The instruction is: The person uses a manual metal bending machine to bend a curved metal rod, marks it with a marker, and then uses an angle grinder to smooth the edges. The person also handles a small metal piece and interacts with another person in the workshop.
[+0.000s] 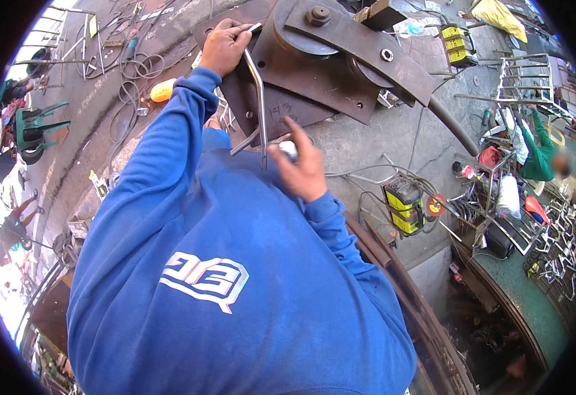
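Note:
A shiny bent metal tube (260,92) runs beside the dark steel plate (294,108) of a bending machine. My left hand (225,47) is closed round its far end, close to the machine's round wheel (298,33). Below the plate, my right hand (301,168) is close to the tube's near end, its index finger stretched out and its thumb apart. A small white object (288,150) shows between that thumb and finger; its kind is unclear. Marks are written on the plate.
A thick handle bar (454,125) sticks out from the machine to the right. Yellow-and-black machines (403,204) with cables stand on the floor. A person in green (539,155) is by piled metal frames at right. A green chair (32,130) is at left.

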`<action>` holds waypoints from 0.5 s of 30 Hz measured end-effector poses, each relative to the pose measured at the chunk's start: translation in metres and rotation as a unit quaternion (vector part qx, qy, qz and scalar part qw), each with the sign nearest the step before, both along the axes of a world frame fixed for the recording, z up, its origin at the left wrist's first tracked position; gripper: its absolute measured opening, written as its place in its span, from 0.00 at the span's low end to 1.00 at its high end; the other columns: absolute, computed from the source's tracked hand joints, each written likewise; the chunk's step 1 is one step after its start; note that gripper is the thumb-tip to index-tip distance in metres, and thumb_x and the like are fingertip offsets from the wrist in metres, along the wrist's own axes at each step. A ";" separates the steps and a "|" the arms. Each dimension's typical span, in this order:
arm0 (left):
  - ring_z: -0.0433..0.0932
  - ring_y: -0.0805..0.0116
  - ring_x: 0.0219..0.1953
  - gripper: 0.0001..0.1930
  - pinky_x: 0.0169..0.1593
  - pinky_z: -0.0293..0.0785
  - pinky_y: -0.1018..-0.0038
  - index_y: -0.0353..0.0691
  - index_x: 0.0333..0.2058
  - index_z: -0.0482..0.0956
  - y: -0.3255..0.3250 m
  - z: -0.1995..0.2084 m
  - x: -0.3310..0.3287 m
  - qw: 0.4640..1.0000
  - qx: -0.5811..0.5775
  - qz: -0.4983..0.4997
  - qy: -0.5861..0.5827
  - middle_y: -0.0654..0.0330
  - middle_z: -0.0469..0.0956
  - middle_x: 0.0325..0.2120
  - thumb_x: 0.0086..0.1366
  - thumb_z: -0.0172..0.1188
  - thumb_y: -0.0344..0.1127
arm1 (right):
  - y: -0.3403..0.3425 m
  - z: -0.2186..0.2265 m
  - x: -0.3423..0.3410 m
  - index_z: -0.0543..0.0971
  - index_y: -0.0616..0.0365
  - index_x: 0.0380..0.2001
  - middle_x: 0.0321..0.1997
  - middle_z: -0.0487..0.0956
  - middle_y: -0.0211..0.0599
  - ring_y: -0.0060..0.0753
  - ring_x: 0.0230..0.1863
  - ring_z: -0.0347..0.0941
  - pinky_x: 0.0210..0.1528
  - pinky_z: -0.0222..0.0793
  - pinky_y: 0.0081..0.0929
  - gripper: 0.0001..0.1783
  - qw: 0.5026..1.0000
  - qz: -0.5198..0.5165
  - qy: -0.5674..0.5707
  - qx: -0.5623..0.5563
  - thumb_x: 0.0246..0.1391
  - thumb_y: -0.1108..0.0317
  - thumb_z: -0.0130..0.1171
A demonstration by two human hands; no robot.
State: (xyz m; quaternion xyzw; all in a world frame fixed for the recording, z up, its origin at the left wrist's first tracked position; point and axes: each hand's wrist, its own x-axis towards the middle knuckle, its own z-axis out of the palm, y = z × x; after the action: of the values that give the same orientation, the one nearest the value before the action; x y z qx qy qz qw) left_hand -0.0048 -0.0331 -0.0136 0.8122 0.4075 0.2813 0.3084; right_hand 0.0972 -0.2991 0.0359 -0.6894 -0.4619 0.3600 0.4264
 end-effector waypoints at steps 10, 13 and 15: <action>0.76 0.61 0.37 0.14 0.42 0.71 0.71 0.43 0.42 0.82 0.002 -0.002 0.001 1.000 0.016 0.007 -0.026 0.57 0.76 0.33 0.61 0.54 0.39 | -0.039 0.038 0.067 0.77 0.67 0.40 0.20 0.72 0.37 0.28 0.21 0.68 0.22 0.60 0.24 0.34 0.818 -0.080 0.567 0.054 0.63 0.43 0.36; 0.75 0.60 0.38 0.14 0.42 0.71 0.71 0.43 0.42 0.82 0.002 -0.002 0.000 1.000 0.027 0.000 -0.010 0.56 0.76 0.33 0.61 0.54 0.39 | -0.038 0.082 0.044 0.79 0.65 0.36 0.21 0.75 0.46 0.32 0.17 0.66 0.19 0.58 0.26 0.24 0.672 0.056 0.683 0.281 0.61 0.52 0.46; 0.75 0.60 0.38 0.15 0.43 0.71 0.71 0.43 0.42 0.82 0.002 -0.002 0.000 0.999 0.043 0.002 -0.002 0.56 0.76 0.33 0.60 0.54 0.39 | -0.022 0.108 0.044 0.80 0.64 0.34 0.24 0.76 0.51 0.33 0.15 0.64 0.17 0.56 0.29 0.19 0.533 0.265 0.724 0.348 0.58 0.57 0.50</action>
State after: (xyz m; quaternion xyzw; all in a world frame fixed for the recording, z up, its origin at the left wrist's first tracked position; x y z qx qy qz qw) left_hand -0.0047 -0.0315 -0.0153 0.8237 0.3955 0.3009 0.2732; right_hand 0.1408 -0.3210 0.1437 0.1648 -0.2455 0.6433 0.7062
